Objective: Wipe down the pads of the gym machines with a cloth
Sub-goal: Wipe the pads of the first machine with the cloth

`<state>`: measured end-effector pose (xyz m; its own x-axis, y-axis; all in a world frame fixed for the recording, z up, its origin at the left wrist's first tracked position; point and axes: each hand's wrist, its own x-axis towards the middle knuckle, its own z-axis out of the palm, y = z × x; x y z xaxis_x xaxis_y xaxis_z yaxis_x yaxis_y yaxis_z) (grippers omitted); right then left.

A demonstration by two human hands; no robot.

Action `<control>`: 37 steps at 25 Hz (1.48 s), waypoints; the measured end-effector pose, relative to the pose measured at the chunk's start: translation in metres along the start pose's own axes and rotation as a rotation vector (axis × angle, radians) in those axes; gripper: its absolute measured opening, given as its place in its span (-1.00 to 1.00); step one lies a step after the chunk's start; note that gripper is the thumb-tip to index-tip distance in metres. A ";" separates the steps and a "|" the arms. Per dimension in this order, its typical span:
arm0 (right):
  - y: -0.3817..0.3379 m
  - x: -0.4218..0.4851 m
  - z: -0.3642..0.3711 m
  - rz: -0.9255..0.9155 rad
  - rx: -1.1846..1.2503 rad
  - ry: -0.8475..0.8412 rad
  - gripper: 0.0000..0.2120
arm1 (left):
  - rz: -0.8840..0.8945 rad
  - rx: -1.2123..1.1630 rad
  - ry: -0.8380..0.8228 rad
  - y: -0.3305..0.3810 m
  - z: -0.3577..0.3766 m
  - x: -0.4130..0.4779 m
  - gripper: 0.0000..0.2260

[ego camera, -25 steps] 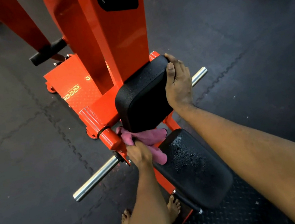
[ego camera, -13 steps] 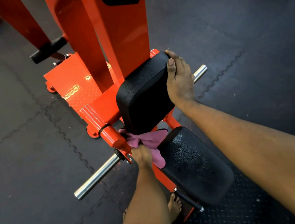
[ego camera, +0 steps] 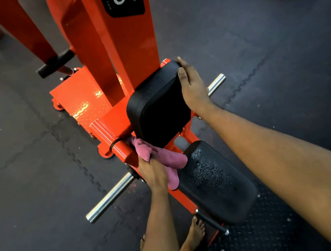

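Now my left fingers (ego camera: 147,164) clench the cloth (ego camera: 171,161) under the pad (ego camera: 157,107), and my right fingers (ego camera: 182,73) grasp its edge; I think the cloth may snag on the frame (ego camera: 120,149).

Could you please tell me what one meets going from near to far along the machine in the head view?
Bare foot → wet seat pad → pink cloth, gripped by the left hand → upper pad, held at its edge by the right hand → orange column.
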<state>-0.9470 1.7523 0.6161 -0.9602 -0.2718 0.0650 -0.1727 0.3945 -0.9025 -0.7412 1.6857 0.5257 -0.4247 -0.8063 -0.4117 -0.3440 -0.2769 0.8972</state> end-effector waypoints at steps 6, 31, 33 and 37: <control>0.014 -0.072 -0.027 0.085 0.241 -0.187 -0.58 | 0.452 0.065 0.036 0.083 -0.023 -0.036 -0.73; 0.107 -0.346 -0.020 0.494 -0.199 0.827 -0.63 | 0.522 0.836 -1.044 -0.058 -0.021 0.028 -0.67; 0.142 -0.343 -0.015 0.434 -0.481 0.668 -0.54 | 0.590 0.911 -0.975 -0.097 -0.011 0.049 -0.74; 0.241 -0.343 0.030 0.644 -0.868 0.049 -0.25 | 0.599 1.031 -0.872 -0.175 0.014 0.085 -0.59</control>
<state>-0.6527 1.9148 0.3634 -0.9306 0.2363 -0.2794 0.2889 0.9431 -0.1645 -0.7283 1.6731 0.3316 -0.9446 0.0018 -0.3283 -0.2109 0.7629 0.6111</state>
